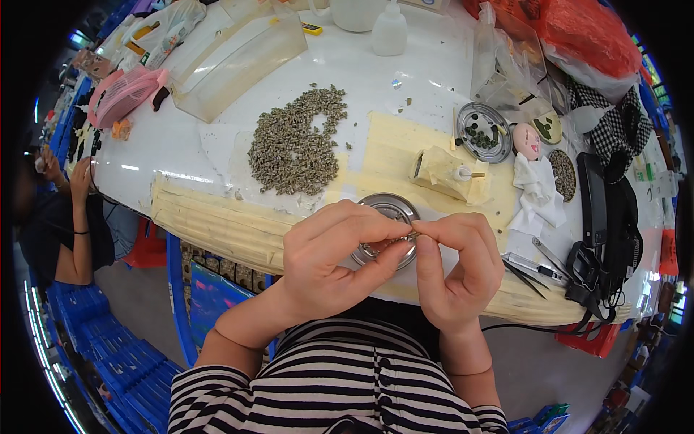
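1. Plainly, the head view, the only one I have, shows me both hands brought together at the fingertips. The left hand (329, 260) pinches between thumb and forefinger, and the right hand (459, 264) does the same from its side. Between them is a tiny, shiny metallic piece (410, 236); it is too small for me to make out its shape.

2. From my remote post I judge that two pinches, one per side, are meant to steady something that small. The piece is above a round, shallow silver metal dish (389, 196), which I take to be placed there to catch anything dropped.

3. Beyond the left hand, a loose pile of small grey-brown metallic pieces (278, 145) lies on the glossy white table (405, 79), probably spread out so single pieces can be picked up.

4. Ahead of the right hand, a block wrapped in pale yellow tape (441, 173) holds a white nozzle pointing right; the wrapping perhaps keeps it propped.

5. Near the right hand, black pointed tweezers (526, 280) and a slim silver cutter (535, 265) lie side by side, seemingly for easy reach. I see neither hand touching them.
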Demonstrator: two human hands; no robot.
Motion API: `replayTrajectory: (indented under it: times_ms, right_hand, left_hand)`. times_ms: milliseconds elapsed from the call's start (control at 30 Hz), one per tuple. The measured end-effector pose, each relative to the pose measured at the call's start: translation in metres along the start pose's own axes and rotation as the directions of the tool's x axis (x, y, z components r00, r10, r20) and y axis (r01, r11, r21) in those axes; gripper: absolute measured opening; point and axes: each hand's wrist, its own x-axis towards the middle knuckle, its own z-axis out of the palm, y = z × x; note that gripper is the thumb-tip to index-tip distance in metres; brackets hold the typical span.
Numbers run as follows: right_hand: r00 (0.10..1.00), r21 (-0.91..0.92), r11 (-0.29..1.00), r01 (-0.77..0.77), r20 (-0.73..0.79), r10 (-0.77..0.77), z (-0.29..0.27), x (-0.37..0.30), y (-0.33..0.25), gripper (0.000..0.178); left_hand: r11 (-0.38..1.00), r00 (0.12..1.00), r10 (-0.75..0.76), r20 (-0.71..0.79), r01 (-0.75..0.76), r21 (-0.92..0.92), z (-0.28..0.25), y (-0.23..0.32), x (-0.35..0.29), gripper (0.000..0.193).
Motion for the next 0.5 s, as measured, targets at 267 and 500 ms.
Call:
replayTrajectory:
  times_ms: [267, 500]
  right_hand:
    - [1.000, 0.006, 1.000, -0.001, 0.011, 0.001, 0.0003, 0.0011, -0.0014, 0.018]
    - [1.000, 0.084, 0.996, -0.021, 0.024, 0.019, -0.0019, 0.0004, -0.0012, 0.022]
  left_hand:
    - [0.991, 0.994, 0.102, -0.034, -0.099, 0.088, 0.0014, -0.0025, 0.0002, 0.022]
    - [0.743, 0.901, -0.398, 0.171, 0.426, -0.515, -0.0034, 0.0033, -0.0041, 0.015]
